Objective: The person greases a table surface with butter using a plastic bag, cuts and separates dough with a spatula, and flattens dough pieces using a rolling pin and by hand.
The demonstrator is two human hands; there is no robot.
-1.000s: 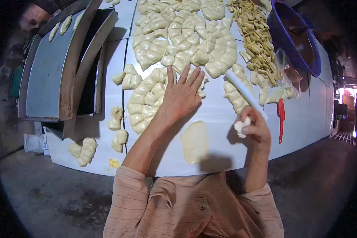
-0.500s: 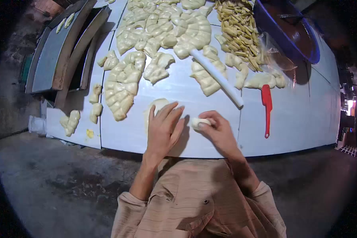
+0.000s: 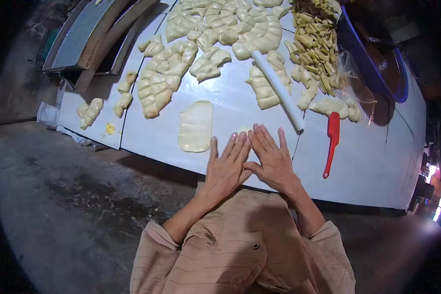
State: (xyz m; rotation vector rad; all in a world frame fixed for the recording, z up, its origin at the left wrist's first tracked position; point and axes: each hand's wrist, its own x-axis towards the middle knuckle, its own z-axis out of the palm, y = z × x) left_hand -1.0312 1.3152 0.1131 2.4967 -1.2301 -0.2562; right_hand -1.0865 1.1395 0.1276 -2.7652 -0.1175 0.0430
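My left hand [image 3: 227, 164] and my right hand [image 3: 272, 159] lie flat side by side near the table's front edge, fingers stretched out. A little pale dough [image 3: 244, 130] shows at their fingertips; the rest of it is hidden under them. Left of my left hand lies a flat, rolled-out dough sheet [image 3: 196, 126]. Beyond my right hand a white rolling pin [image 3: 278, 91] rests slantwise, its far end by a scored dough piece [image 3: 263, 88]. To the right is a red-handled tool [image 3: 332, 142].
Scored dough [image 3: 215, 22] covers the back of the white table [image 3: 367, 166], with more pieces at the left. Yellowish strips [image 3: 316, 46] are heaped at the back right beside a blue basin [image 3: 399, 73] and a clear plastic bag [image 3: 355, 83]. Metal trays [image 3: 90, 36] stand at the back left.
My left hand has left the dough farther back and come to the front. The small dough piece in my right hand's fingers is now down on the table, mostly under both hands. The view has shifted.
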